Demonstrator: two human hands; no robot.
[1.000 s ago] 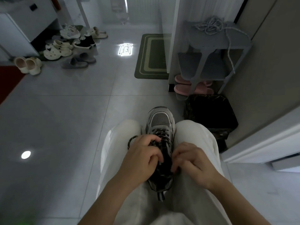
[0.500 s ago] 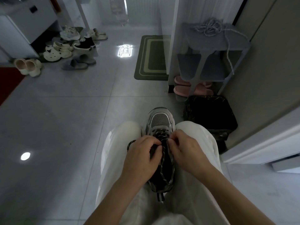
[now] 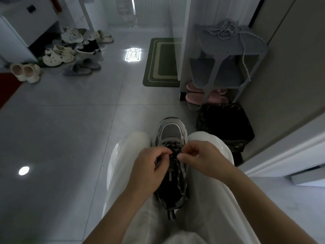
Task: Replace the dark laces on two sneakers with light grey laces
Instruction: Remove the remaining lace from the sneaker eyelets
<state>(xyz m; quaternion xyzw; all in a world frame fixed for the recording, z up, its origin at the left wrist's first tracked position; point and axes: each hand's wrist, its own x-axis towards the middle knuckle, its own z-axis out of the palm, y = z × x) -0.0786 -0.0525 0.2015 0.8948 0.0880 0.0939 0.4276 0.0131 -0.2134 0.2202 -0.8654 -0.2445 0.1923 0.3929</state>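
Observation:
A grey and black sneaker lies wedged between my knees, toe pointing away, with a dark speckled lace threaded through its eyelets. My left hand rests on the shoe's left side with fingers curled round the lace. My right hand pinches a strand of the same lace at the upper eyelets. A loose length of lace runs down the shoe's right side toward the heel. Light grey laces lie bundled on top of a grey shelf stand, one end hanging down its right side.
The grey shelf stand is at the right with pink slippers under it and a dark bin in front. A green mat lies ahead. Several shoes and slippers sit at the far left on the tiled floor.
My right hand has moved from the shoe's tongue up to the upper eyelets and pulled a lace strand out to the right. My left hand stays on the shoe's left side.

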